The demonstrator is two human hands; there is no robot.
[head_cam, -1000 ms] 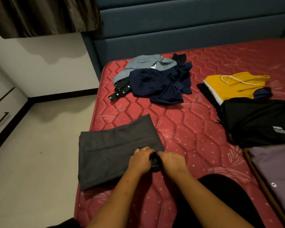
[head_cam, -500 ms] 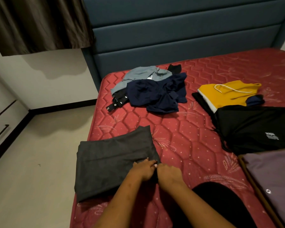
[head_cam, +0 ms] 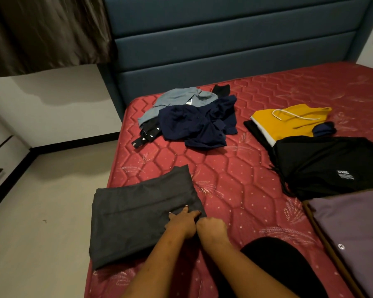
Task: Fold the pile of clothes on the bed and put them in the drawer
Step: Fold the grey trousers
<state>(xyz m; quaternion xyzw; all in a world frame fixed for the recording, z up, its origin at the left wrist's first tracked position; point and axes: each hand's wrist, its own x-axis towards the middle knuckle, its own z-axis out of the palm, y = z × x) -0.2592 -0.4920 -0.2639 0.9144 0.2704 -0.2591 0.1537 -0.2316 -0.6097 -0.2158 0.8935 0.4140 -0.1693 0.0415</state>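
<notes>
Charcoal garment (head_cam: 138, 220) lies folded flat, one crease across it.

both forearms reach in from 6 o'clock, the hands touching side by side. left hand (head_cam: 182, 222) lies palm down, fingers (head_cam: 192, 215) straight toward 1 o'clock. right hand (head_cam: 212, 230) is curled, knuckles up, fingertips hidden.

A folded dark grey garment (head_cam: 138, 220) lies flat at the left edge of the bed (head_cam: 235, 190); the crumpled pile (head_cam: 194, 121) sits beyond it.
</notes>
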